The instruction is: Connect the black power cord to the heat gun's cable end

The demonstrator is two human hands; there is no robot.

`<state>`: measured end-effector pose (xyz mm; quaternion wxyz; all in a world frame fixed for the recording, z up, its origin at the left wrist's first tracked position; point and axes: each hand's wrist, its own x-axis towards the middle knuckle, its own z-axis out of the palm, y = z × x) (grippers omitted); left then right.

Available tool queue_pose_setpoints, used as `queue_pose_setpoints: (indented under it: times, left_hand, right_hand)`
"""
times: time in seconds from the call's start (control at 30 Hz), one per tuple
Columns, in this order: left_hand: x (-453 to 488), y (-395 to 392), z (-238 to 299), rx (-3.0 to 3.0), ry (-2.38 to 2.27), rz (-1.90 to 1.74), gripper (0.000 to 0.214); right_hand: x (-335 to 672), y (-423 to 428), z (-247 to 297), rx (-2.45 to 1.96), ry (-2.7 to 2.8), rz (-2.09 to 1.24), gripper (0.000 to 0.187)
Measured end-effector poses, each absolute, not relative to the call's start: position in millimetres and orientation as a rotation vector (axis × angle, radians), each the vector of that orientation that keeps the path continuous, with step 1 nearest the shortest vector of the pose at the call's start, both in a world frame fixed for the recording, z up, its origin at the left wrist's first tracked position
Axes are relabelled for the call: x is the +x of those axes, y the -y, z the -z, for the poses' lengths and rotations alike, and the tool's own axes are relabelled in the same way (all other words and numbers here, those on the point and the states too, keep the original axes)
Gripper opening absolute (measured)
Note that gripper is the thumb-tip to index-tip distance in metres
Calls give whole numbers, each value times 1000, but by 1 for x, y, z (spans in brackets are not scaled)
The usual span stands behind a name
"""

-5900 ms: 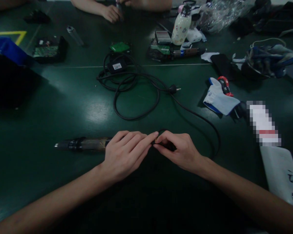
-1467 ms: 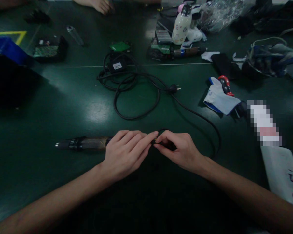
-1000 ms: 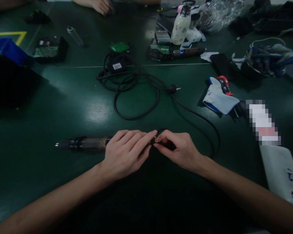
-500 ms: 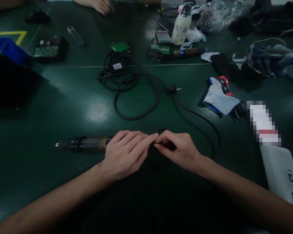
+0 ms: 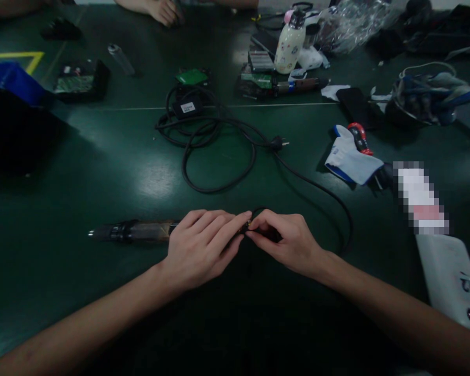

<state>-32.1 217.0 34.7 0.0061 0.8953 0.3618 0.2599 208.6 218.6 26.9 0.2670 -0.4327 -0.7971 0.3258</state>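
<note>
A long dark electric screwdriver (image 5: pixel 133 231) lies flat on the green table (image 5: pixel 82 172), its metal tip pointing left. My left hand (image 5: pixel 203 245) rests over its rear end, fingers curled round the body. My right hand (image 5: pixel 285 240) pinches the connector of the black cable (image 5: pixel 321 190) right at the tool's rear, fingertips touching those of the left hand. The cable loops away to the right and back toward a plug (image 5: pixel 278 142). The joint itself is hidden by my fingers.
A coiled black cord with an adapter (image 5: pixel 188 107) lies mid-table. A white glove and red-handled tool (image 5: pixel 352 151) sit to the right, a white device (image 5: pixel 450 277) at near right. A bottle (image 5: pixel 288 44), circuit boards and another person's hand (image 5: pixel 162 10) are at the far edge.
Almost nothing differs. Both hands stay at the tool's rear end, with only slight shifts of the fingertips. The other person's hand at the far edge has drawn back.
</note>
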Motion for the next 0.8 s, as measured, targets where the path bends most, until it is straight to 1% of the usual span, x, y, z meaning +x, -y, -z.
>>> queue_pose_setpoints:
  times: [0.57, 0.8]
  left_hand:
    - [-32, -219, -31, 2792, -1124, -847, 53]
    - [-31, -215, -35, 2743, -1109, -841, 54]
  right_hand:
    - [209, -218, -28, -1177, 2149, -911, 7]
    - [209, -218, -27, -1176, 2136, -900, 10]
